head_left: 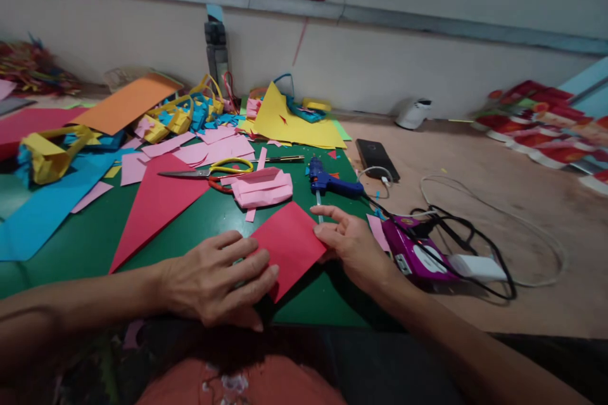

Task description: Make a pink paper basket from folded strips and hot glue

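Observation:
A square of red paper (291, 247) lies near the front edge of the green mat, one corner pointing away from me. My left hand (221, 278) rests over its left side, fingers spread and pressing lightly on the paper. The right corner is pinched between the thumb and fingers of my right hand (354, 243), whose index finger stretches out above it. Just beyond the square is a folded pink paper basket (263, 188) with a strip under it. Scissors (209, 171) with yellow and red handles lie partly on a larger red sheet (159, 202).
A blue glue gun (332, 180) lies beyond my right hand, near a black phone (377, 159). Cables tangle around a purple power strip (418, 250) at the right. Pink scraps (216, 150), a yellow sheet (299, 123) and small paper baskets (183, 115) crowd the back.

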Action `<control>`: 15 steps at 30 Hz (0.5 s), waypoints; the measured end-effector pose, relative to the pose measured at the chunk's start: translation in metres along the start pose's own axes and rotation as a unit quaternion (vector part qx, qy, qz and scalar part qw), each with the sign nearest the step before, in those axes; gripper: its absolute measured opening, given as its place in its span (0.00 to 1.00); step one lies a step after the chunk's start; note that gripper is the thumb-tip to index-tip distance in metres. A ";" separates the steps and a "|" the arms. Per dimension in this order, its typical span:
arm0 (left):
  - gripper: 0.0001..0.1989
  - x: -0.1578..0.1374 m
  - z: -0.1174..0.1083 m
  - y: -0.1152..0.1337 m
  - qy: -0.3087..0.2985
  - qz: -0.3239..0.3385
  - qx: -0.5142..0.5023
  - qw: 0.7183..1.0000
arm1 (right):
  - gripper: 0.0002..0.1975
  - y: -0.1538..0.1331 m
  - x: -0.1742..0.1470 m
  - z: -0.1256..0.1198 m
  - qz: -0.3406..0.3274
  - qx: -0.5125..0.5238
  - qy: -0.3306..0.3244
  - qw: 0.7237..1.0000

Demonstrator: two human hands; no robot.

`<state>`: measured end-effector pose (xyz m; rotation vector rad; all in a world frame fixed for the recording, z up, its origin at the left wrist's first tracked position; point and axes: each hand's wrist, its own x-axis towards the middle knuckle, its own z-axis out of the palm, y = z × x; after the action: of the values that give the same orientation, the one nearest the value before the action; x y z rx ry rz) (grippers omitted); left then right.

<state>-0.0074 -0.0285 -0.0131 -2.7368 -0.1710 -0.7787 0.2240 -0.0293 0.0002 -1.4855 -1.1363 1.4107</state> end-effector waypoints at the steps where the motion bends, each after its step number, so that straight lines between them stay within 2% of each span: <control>1: 0.18 0.000 0.000 0.001 -0.003 0.005 0.007 1.000 | 0.24 0.000 -0.001 0.001 -0.002 0.001 0.003 1.000; 3: 0.11 0.000 0.000 0.003 -0.012 0.007 0.018 1.000 | 0.26 -0.001 -0.003 0.002 -0.004 -0.005 0.000 1.000; 6: 0.11 -0.003 0.003 0.001 -0.027 -0.017 -0.001 1.000 | 0.27 -0.001 -0.009 0.000 -0.011 -0.042 -0.021 0.999; 8: 0.11 -0.007 0.004 -0.004 -0.009 -0.064 -0.039 0.997 | 0.26 0.000 -0.014 -0.006 -0.045 -0.082 -0.048 0.994; 10: 0.09 -0.008 0.002 -0.011 0.040 -0.148 -0.090 0.984 | 0.26 0.001 -0.018 -0.015 -0.114 -0.138 -0.067 0.982; 12: 0.07 -0.005 -0.002 -0.017 0.102 -0.247 -0.160 0.950 | 0.28 0.000 -0.020 -0.022 -0.209 -0.221 -0.044 0.952; 13: 0.07 -0.003 -0.006 -0.019 0.126 -0.292 -0.201 0.927 | 0.29 0.000 -0.020 -0.024 -0.258 -0.267 -0.019 0.928; 15: 0.06 0.003 -0.011 -0.021 0.156 -0.338 -0.265 0.890 | 0.28 -0.002 -0.019 -0.025 -0.353 -0.345 0.030 0.869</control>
<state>-0.0148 -0.0121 0.0026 -2.9824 -1.0144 -1.6452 0.2487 -0.0455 0.0099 -1.2987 -2.0097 0.4499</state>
